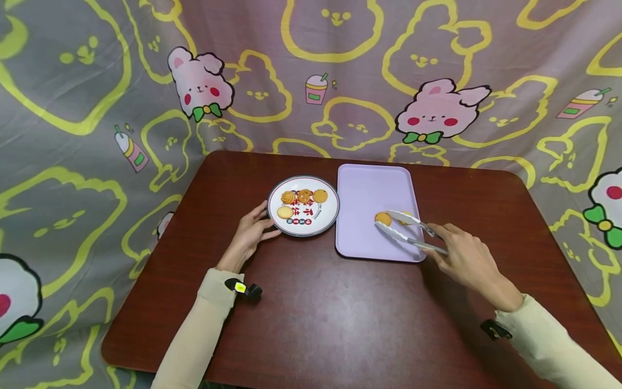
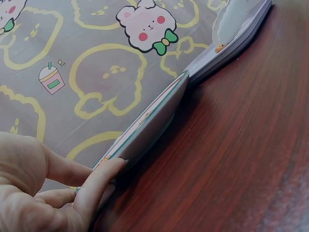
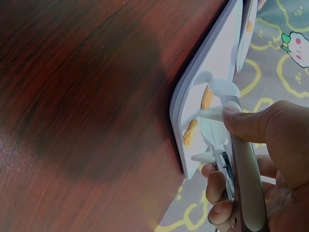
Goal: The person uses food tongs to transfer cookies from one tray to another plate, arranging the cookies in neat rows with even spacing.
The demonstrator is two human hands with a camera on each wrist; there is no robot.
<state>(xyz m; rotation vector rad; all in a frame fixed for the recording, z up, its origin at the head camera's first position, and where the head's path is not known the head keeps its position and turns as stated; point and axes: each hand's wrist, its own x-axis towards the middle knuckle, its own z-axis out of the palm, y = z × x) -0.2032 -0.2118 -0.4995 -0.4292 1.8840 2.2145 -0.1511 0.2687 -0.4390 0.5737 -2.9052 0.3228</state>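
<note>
Landmark: the lilac tray (image 1: pixel 374 183) on your dark wood worktop (image 1: pixel 301 313). Your right hand (image 1: pixel 466 256), off the tray's right side, grips the metal tongs (image 1: pixel 400 236), thumb on one handle and fingers curled on the other. Their tips stand apart inside the tray, either side of a round biscuit (image 1: pixel 383 218); whether they touch it you cannot tell. A second biscuit (image 3: pixel 190 134) lies in the tray, to the right of the first and partly hidden from above by the upper arm of the tongs. Just left of the tray, rims meeting or nearly so, is your white plate (image 1: pixel 311 229). It bears four biscuits: swirled biscuit (image 1: pixel 289 198), pretzel-like biscuit (image 1: pixel 304 195), plain biscuit (image 1: pixel 320 196) and pale biscuit (image 1: pixel 284 212). Your left hand (image 1: pixel 249 232), farther left of the tray, touches the plate's outer rim, thumb and fingers spread. Behind the tray: patterned cloth (image 1: pixel 350 65).
</note>
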